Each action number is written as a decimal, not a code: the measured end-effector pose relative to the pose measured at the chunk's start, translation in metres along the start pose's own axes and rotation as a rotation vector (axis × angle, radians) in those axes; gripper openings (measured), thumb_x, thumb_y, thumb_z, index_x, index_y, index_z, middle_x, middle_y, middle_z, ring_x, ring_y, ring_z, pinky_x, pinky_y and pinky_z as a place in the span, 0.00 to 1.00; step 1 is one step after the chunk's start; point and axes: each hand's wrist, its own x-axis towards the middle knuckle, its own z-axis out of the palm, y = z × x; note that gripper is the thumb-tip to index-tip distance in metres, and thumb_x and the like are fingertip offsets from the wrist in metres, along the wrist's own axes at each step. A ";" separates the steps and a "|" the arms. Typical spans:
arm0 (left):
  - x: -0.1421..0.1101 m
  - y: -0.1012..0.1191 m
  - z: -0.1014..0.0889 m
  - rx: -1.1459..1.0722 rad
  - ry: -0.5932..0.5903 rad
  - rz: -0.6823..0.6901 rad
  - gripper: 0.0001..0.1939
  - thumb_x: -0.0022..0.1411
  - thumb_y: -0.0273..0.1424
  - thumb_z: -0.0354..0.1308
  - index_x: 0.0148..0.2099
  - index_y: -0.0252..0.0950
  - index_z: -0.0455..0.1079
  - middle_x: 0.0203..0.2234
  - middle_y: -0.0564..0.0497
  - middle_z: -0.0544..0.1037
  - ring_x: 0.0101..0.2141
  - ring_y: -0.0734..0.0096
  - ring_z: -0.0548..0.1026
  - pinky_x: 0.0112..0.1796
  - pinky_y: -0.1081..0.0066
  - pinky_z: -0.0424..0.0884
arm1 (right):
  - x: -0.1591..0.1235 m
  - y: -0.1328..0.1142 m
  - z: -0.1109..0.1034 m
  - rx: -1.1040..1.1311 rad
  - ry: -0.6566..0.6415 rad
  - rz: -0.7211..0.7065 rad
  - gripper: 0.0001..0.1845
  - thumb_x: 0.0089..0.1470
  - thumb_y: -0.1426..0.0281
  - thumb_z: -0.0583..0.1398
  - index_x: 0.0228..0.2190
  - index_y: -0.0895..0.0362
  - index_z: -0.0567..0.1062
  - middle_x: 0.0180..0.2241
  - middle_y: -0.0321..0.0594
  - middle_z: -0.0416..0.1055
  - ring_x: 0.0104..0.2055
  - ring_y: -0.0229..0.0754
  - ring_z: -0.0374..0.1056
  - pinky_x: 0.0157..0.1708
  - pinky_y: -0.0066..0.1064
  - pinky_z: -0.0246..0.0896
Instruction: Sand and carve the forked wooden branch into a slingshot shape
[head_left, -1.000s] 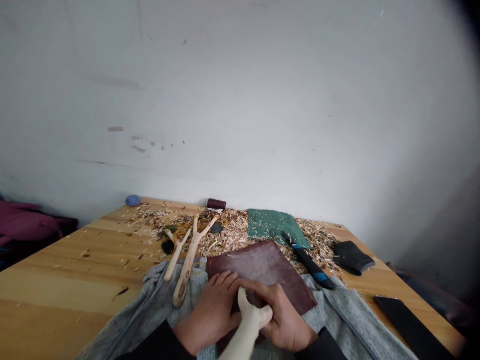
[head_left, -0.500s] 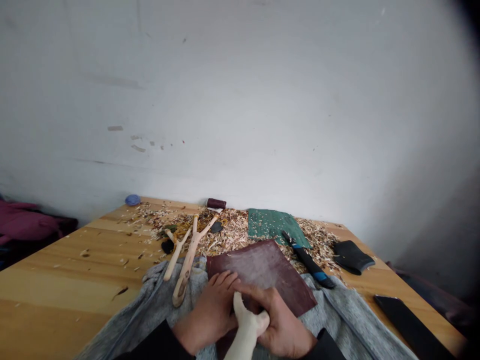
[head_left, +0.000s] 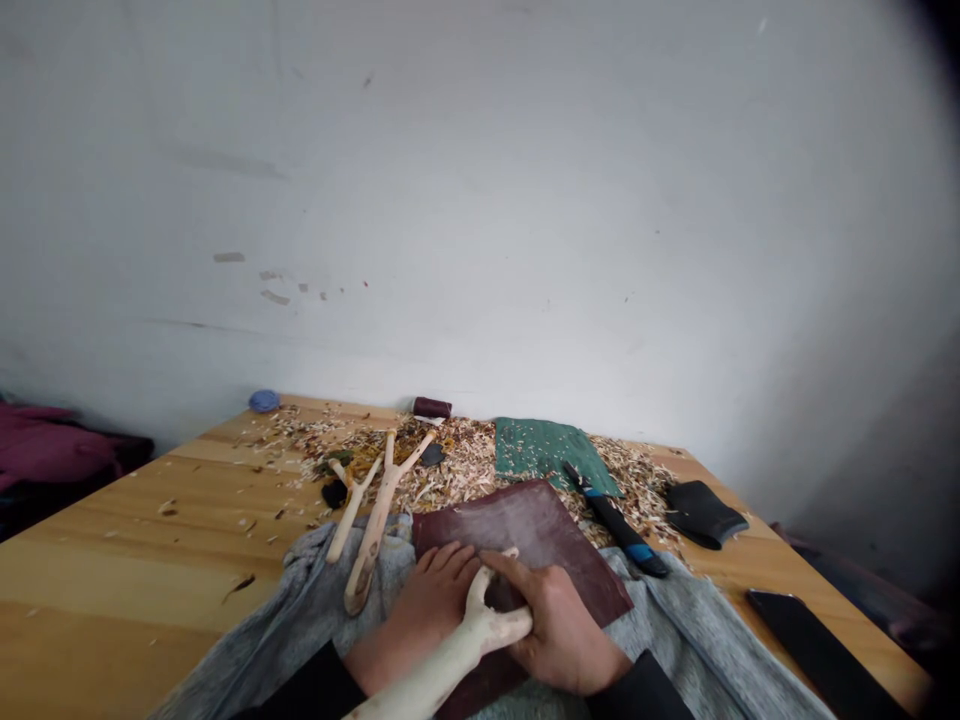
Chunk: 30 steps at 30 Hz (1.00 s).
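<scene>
A pale, peeled forked stick [head_left: 441, 668], shaped like a slingshot frame, lies aslant over a dark red sheet of sandpaper [head_left: 581, 560] whitened with dust. My right hand [head_left: 559, 625] is closed around its fork, the index finger stretched along the far prong. Flat on the sandpaper's left part rests my left hand [head_left: 427, 605], fingers extended, partly behind the stick. The sandpaper lies on a grey cloth [head_left: 259, 640]. To the left, two more forked sticks, a larger one [head_left: 379, 520] and a smaller one [head_left: 349, 520], lean across the cloth's edge.
Wood shavings [head_left: 465, 465] cover the table's [head_left: 142, 540] far side, around a green sheet [head_left: 536, 448]. A black-and-blue-handled tool [head_left: 619, 525], a black folded piece [head_left: 705, 512] and a black phone-like slab [head_left: 825, 650] lie right. A thread spool [head_left: 432, 407] and blue round object [head_left: 264, 401] sit by the wall.
The forked stick has slid forward over the sandpaper and turned, its handle end now pointing lower left. My right hand has shifted slightly with it; my left hand stays nearly in place.
</scene>
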 end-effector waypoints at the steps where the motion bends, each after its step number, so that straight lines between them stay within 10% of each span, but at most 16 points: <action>1: -0.001 0.001 -0.001 -0.011 -0.013 -0.008 0.24 0.62 0.42 0.55 0.58 0.40 0.66 0.54 0.44 0.72 0.54 0.53 0.68 0.53 0.55 0.64 | 0.000 -0.004 0.000 0.038 -0.004 -0.022 0.35 0.44 0.73 0.58 0.57 0.53 0.64 0.40 0.40 0.78 0.37 0.44 0.75 0.35 0.27 0.65; 30: 0.001 0.001 -0.006 -0.004 -0.123 0.011 0.24 0.64 0.39 0.54 0.61 0.41 0.64 0.54 0.46 0.71 0.55 0.50 0.66 0.56 0.55 0.60 | 0.002 -0.028 0.005 0.226 -0.080 -0.083 0.30 0.41 0.75 0.61 0.50 0.53 0.70 0.34 0.37 0.79 0.34 0.42 0.76 0.32 0.23 0.63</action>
